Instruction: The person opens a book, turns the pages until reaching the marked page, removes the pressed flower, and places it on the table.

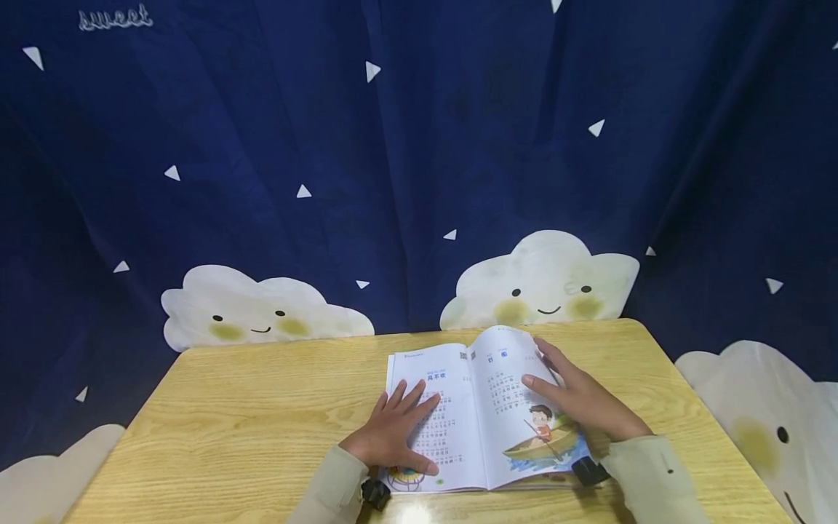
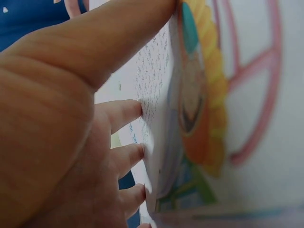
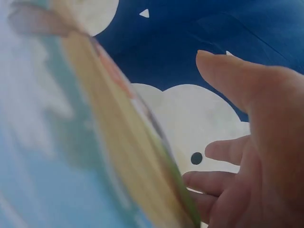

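Note:
An open picture book (image 1: 452,426) with printed text lies on the table. My left hand (image 1: 396,429) rests on its left page with fingers spread; in the left wrist view the thumb (image 2: 109,42) and fingertips meet the paper. At the right page's outer edge is my right hand (image 1: 583,393), thumb apart from the other fingers. This right page (image 1: 504,364) bows upward and shows a child in a boat (image 1: 543,437). In the right wrist view the page (image 3: 95,142) stands close, beside the relaxed right hand (image 3: 256,133), whose lower fingertips are near its edge.
The book lies on a light wooden table (image 1: 262,407), toward its front edge. Behind hangs a dark blue curtain (image 1: 327,131) with white triangles and smiling clouds (image 1: 543,284). Small black devices (image 1: 375,493) sit at both wrists, below light sleeves (image 1: 330,487).

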The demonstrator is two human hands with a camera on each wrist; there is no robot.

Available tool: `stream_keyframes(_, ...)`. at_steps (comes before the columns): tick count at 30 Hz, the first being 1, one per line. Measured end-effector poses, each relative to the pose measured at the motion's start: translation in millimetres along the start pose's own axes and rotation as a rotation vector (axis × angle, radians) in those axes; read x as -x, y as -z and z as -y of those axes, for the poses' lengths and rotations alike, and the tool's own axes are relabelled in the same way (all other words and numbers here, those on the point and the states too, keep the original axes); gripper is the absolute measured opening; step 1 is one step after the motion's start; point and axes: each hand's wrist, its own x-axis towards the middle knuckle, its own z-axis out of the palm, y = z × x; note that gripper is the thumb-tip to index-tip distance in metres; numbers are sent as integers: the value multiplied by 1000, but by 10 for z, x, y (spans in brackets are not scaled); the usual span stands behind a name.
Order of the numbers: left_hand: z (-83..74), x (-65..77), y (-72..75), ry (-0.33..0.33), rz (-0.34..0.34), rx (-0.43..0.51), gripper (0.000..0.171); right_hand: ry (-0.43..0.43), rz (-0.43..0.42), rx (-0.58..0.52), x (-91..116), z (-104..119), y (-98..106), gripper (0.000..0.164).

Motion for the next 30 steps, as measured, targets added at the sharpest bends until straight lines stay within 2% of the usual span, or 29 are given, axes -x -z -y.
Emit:
stream_keyframes(10,-2,-11,-11,-10,9,29,112,71,-69,-1,102,22,188,86)
stream_keyframes(15,0,-8,-27,-6,12,30,112,110,-99,-5,98,-11,245,78)
stream_keyframes(19,-6,0,-31,-6,12,34,112,146,-110,-52,96,-47,267,71)
stream_keyframes(25,5,11,-34,-6,18,44,112,310,-73,-211,84,-108,286,65)
stream_keyframes(30,17,9,-17,-15,9,36,112,408,-83,-221,55,-124,313,69)
